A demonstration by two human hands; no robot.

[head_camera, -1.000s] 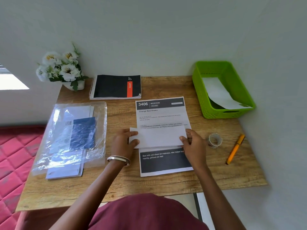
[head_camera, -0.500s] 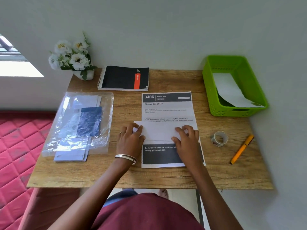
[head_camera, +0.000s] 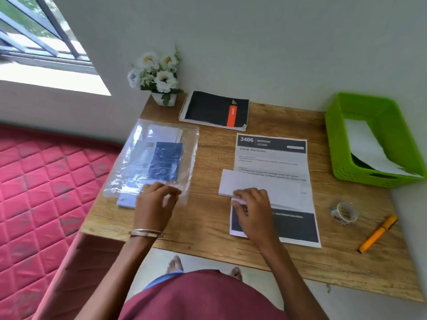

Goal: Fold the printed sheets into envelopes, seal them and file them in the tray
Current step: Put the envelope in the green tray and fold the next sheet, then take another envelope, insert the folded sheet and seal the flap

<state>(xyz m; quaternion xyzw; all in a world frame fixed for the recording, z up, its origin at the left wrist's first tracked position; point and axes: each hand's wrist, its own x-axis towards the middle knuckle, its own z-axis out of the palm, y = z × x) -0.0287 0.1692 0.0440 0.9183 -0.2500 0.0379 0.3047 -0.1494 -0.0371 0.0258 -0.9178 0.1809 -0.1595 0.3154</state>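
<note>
Our right hand [head_camera: 250, 210] presses flat on the folded white paper [head_camera: 258, 184] atop the printed sheet [head_camera: 272, 158]; left hand [head_camera: 156, 200] (fingers loosely curled, blurred) touches the crinkly plastic bag [head_camera: 150, 158].

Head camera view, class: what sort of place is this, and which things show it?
Probably a bedroom or home desk corner: a small wooden table against a plain wall, a red quilted mattress beside it, and a barred window overhead.

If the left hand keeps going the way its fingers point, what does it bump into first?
Probably the clear plastic bag of envelopes: the left hand already sits at its near edge, fingers pointing across it. Whether it touches yet is unclear.
</note>
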